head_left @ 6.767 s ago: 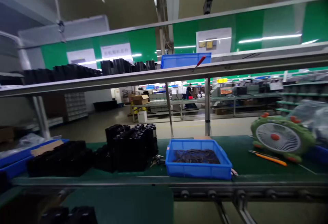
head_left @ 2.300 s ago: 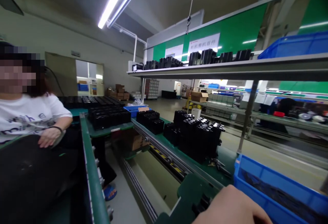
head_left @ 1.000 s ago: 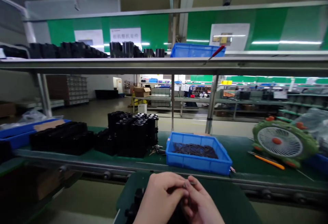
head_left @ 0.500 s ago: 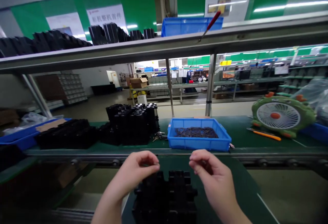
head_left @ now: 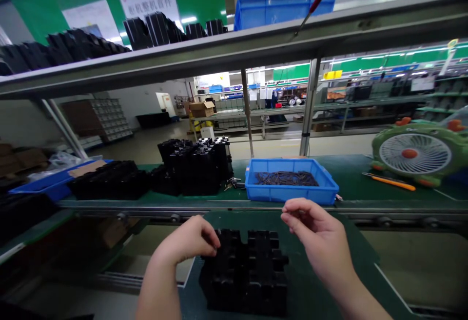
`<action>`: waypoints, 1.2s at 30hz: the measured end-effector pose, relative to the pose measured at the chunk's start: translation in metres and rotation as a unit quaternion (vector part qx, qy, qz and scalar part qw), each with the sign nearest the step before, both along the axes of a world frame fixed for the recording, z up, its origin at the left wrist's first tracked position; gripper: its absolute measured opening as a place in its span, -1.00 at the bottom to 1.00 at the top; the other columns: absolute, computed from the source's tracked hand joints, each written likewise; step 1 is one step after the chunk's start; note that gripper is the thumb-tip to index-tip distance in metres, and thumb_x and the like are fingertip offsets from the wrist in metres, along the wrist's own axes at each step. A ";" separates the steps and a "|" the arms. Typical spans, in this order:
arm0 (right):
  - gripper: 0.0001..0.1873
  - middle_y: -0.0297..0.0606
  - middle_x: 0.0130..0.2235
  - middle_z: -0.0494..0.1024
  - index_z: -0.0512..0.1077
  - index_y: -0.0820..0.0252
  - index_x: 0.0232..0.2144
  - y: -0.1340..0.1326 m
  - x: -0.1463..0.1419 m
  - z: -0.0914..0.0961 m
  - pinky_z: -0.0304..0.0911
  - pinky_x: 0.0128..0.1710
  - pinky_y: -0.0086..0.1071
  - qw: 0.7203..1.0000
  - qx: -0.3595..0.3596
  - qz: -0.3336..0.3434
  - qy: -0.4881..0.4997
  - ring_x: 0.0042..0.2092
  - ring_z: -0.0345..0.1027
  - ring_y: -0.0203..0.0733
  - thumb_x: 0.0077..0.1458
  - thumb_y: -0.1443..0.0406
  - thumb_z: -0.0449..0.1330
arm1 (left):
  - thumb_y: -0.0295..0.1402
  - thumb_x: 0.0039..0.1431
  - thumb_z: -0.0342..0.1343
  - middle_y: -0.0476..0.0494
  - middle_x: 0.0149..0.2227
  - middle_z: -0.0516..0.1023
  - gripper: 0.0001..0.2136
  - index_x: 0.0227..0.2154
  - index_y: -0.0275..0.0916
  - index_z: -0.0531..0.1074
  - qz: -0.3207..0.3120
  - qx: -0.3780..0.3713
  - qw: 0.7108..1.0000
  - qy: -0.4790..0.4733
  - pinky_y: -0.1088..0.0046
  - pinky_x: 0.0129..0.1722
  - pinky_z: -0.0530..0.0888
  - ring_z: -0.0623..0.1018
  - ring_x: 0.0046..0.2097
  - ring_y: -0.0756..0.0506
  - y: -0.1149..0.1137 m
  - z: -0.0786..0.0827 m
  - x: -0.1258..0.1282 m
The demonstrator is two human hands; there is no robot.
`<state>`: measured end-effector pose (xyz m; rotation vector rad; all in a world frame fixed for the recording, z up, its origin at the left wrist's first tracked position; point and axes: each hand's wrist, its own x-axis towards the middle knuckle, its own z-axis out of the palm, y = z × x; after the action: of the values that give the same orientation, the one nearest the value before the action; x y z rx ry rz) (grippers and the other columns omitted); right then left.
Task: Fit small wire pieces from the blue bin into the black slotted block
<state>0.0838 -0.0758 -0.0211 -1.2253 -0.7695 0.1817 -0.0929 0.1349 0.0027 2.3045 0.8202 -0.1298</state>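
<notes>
In front of me on the green board (head_left: pixel 307 286) stand black plastic blocks (head_left: pixel 244 281) with notched tops, side by side. My left hand (head_left: pixel 192 242) is at their upper left edge, wrist bent, thumb and fingers pinched together. Whatever sits between those fingertips is too small to make out. My right hand (head_left: pixel 318 227) hovers right of the blocks, just below the blue tray (head_left: pixel 292 194), its thumb and fingertips also closed in a pinch. Anything in that pinch is hidden or too small to name. Dark, thin strips (head_left: pixel 287 178) lie heaped in the tray.
More black blocks (head_left: pixel 197 169) are stacked on the bench behind, beside a bunch of keys (head_left: pixel 234 182). A green fan (head_left: pixel 413 154) and an orange-handled tool (head_left: pixel 393 182) lie to the right. A shelf (head_left: pixel 204 49) crosses above, with a red-handled screwdriver (head_left: pixel 318 0) sticking out.
My left hand has lowered onto the left edge of the black blocks. My right hand has moved slightly up and right, away from the left. The camera view has tilted down a little.
</notes>
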 end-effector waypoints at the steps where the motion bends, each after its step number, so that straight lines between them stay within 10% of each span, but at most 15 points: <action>1: -0.80 -0.31 -0.34 0.46 0.46 0.15 -0.33 0.001 -0.001 0.000 0.24 -0.42 -0.55 1.000 -0.008 0.018 0.011 -0.39 0.29 -0.36 -0.02 0.20 0.31 | -0.41 -0.28 0.27 -0.01 -0.39 0.58 -0.78 -0.43 -0.17 0.59 -0.005 0.007 1.000 -0.008 0.49 -0.29 0.41 0.53 -0.28 -0.11 -0.002 0.003 -0.001; 8: -0.71 -0.29 -0.36 0.49 0.45 0.17 -0.24 0.009 -0.018 -0.004 0.29 -0.29 -0.49 0.986 -0.052 0.151 0.057 -0.31 0.36 -0.28 -0.08 0.26 0.32 | -0.23 0.04 0.21 0.06 -0.28 0.54 -0.81 -0.24 -0.04 0.54 -0.046 0.009 0.971 -0.233 0.59 -0.30 0.40 0.50 -0.25 0.01 -0.059 0.034 0.021; 15: -0.71 -0.33 -0.44 0.46 0.41 0.22 -0.24 0.014 -0.020 -0.004 0.18 -0.46 -0.57 0.975 -0.030 0.188 0.113 -0.44 0.28 -0.37 -0.05 0.25 0.30 | -0.35 0.05 0.22 -0.01 -0.35 0.49 -0.94 -0.41 -0.11 0.59 -0.071 -0.082 0.936 -0.336 0.61 -0.43 0.32 0.45 -0.34 0.04 -0.085 0.024 0.048; 20: -0.81 -0.34 -0.45 0.41 0.39 0.21 -0.24 0.013 -0.020 -0.009 0.14 -0.50 -0.57 0.989 -0.019 0.141 0.049 -0.46 0.23 -0.39 0.10 0.23 0.17 | -0.47 -0.13 0.31 -0.02 -0.35 0.53 -0.86 -0.43 -0.18 0.57 -0.039 -0.115 0.926 -0.358 0.56 -0.36 0.41 0.50 -0.33 -0.02 -0.089 0.021 0.053; 28: -0.82 -0.41 -0.42 0.44 0.33 0.11 -0.15 0.013 -0.011 -0.013 0.20 -0.36 -0.54 0.986 -0.053 0.034 -0.156 -0.41 0.32 -0.38 0.19 0.34 0.05 | -0.51 -0.01 0.19 0.14 -0.35 0.59 -0.72 -0.29 0.04 0.56 0.003 0.032 0.909 -0.416 0.60 -0.22 0.47 0.56 -0.31 0.03 -0.094 0.007 0.061; 36: -0.83 -0.42 -0.43 0.41 0.30 0.12 -0.15 0.015 -0.012 -0.013 0.22 -0.36 -0.52 0.992 -0.032 0.009 -0.120 -0.42 0.32 -0.36 0.17 0.32 0.06 | -0.53 -0.11 0.21 0.03 -0.33 0.57 -0.43 0.05 -0.15 0.35 0.026 -0.167 0.880 -0.444 0.53 -0.21 0.57 0.57 -0.28 -0.03 -0.098 0.004 0.069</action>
<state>0.0715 -0.0609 -0.0340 -1.3156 -0.9899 0.0753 -0.0239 0.0368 0.0062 1.7156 0.3299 0.7111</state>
